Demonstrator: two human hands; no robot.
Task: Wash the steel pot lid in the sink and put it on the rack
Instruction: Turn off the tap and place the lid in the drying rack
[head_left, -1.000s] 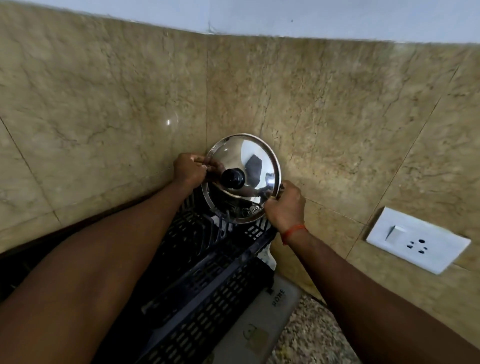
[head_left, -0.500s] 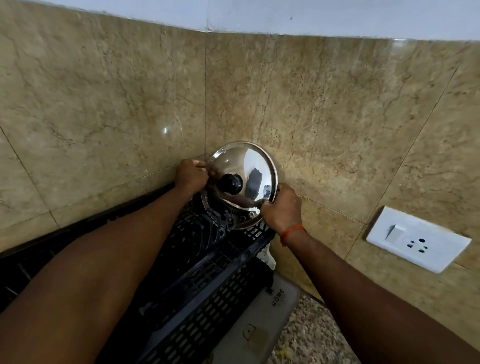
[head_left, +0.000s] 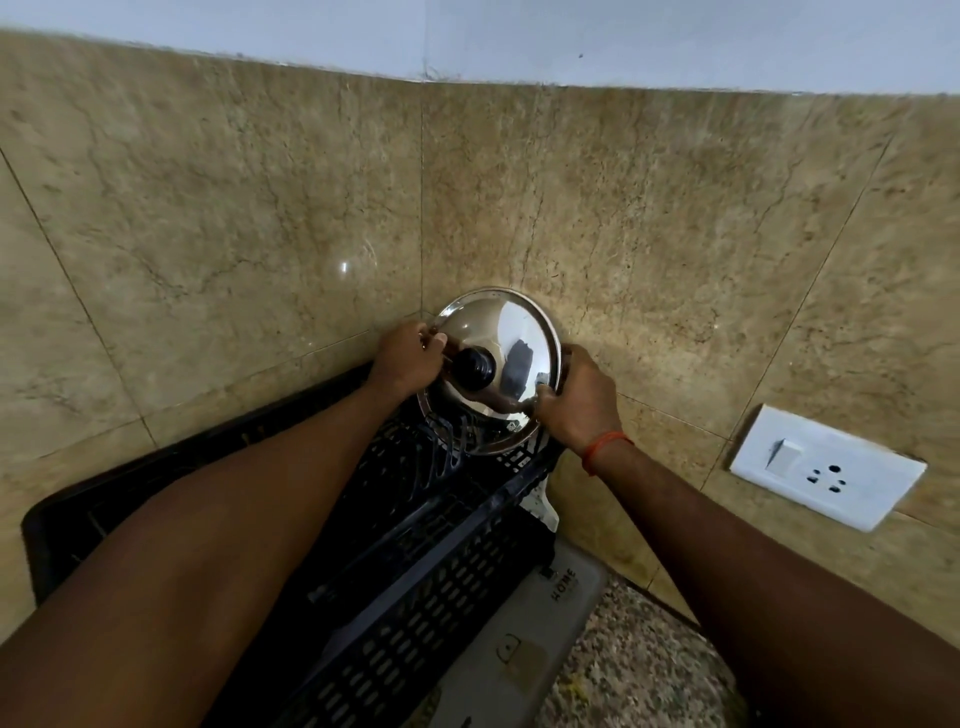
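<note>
Nearest the camera, the speckled counter (head_left: 634, 675) shows at its right edge, with a pale mat (head_left: 524, 634) lying on it and the black rack (head_left: 415, 561) standing partly on that mat, pushed into the corner where the two tiled walls meet. At the rack's far end stands the lid (head_left: 511, 332), nearly upright, its black knob (head_left: 474, 368) facing the camera and its lower rim down among the prongs.

The left hand (head_left: 408, 358) has its fingers closed on the lid's left rim, thumb across the steel beside the knob. The right hand (head_left: 576, 397) has its fingers closed on the lower right rim.

The main risk, as I judge it, is in letting go. The lid is wet steel, domed and knob-heavy toward the front, so if its rim is not truly seated between two prongs it may tip forward onto the rack or roll sideways off the right edge toward the wall (whether it is seated cannot be told, since the prongs hide the bottom). Releasing both hands at once would invite that; one hand first seems safer.

Against a second ago, the lid sits lower and deeper in the rack, its lower rim now behind the prongs. Both hands keep the same holds.
</note>
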